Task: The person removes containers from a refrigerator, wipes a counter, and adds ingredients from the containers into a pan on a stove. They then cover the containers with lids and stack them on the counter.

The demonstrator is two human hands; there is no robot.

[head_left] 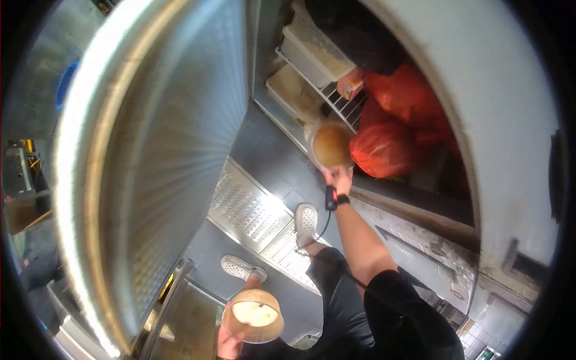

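Note:
My right hand [340,178] grips the near edge of a round bowl of brown liquid [332,146]. That bowl is at the opening of a fridge, beside a red plastic bag [384,150] and the wire shelf [343,107]. Lower down, my left hand [231,337] is wrapped round the side of a second bowl [264,333], which has something pale with a dark spot inside. This bowl is close to my body, well apart from the fridge.
The open fridge door [174,144] rises on the left. White tubs [309,51] and another red bag [408,93] fill the shelves. A perforated metal drain cover [246,204] crosses the grey floor near my shoes [306,222].

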